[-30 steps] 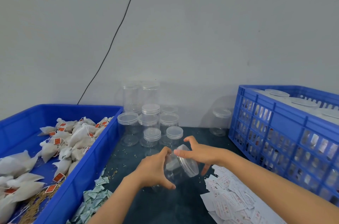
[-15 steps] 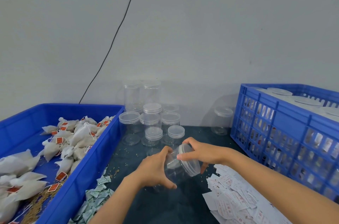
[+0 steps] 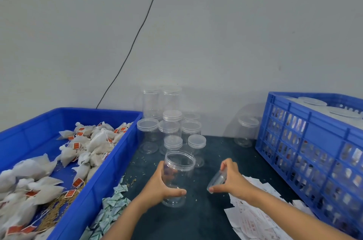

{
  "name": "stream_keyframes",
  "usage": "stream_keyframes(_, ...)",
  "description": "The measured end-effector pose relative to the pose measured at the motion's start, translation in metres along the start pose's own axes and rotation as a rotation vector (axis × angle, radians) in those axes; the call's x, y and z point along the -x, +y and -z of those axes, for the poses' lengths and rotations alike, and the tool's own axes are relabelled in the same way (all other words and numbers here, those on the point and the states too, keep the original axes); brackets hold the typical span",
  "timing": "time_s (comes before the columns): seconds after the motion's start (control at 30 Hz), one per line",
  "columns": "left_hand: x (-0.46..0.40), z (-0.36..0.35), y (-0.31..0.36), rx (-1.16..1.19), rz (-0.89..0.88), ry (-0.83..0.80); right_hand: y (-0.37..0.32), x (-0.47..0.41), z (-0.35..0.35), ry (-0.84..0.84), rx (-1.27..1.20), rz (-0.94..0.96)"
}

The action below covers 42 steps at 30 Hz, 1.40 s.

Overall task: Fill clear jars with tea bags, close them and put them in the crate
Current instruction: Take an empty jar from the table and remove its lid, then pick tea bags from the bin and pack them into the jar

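My left hand (image 3: 160, 185) grips an empty clear jar (image 3: 177, 173) that stands upright on the dark table, its mouth uncovered. My right hand (image 3: 232, 179) holds the jar's clear lid (image 3: 217, 178) tilted on edge, a short way right of the jar. White tea bags (image 3: 86, 147) with orange tags lie in the blue bin (image 3: 94, 186) at the left. The blue slatted crate (image 3: 312, 141) at the right holds several closed jars with white lids.
A cluster of empty lidded jars (image 3: 170, 127) stands at the back by the wall, and one more jar (image 3: 246, 130) beside the crate. Small green-white sachets (image 3: 112, 208) lie by the bin. Printed paper slips (image 3: 253, 214) are heaped at the lower right.
The lid has come off the jar. My left hand turned the jar upright and set it on the table, and my right hand drew the lid away to the right.
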<state>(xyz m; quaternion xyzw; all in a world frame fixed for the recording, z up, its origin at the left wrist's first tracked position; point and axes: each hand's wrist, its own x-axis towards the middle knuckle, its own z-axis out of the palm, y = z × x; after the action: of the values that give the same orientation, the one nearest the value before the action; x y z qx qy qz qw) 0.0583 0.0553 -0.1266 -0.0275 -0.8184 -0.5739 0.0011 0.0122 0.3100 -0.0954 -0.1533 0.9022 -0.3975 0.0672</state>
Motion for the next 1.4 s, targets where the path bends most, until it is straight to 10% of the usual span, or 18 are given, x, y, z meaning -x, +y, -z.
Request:
stream_keyframes(0.57, 0.006, 0.017, 0.001, -0.071, 0.206, -0.133, -0.012, -0.007, -0.005, -0.268, 0.290, -0.061)
stream_keyframes(0.8, 0.017, 0.042, 0.062, -0.652, 0.455, -0.143, -0.099, -0.029, 0.021, -0.012, -0.060, 0.076)
stream_keyframes(1.2, 0.073, 0.166, 0.101, -0.393, 0.155, 0.239, -0.240, -0.022, -0.075, -0.331, -0.763, 0.070)
stream_keyframes(1.4, 0.102, 0.252, 0.030, -0.622, 0.350, 0.524, -0.266, -0.019, -0.146, -0.365, -0.606, 0.092)
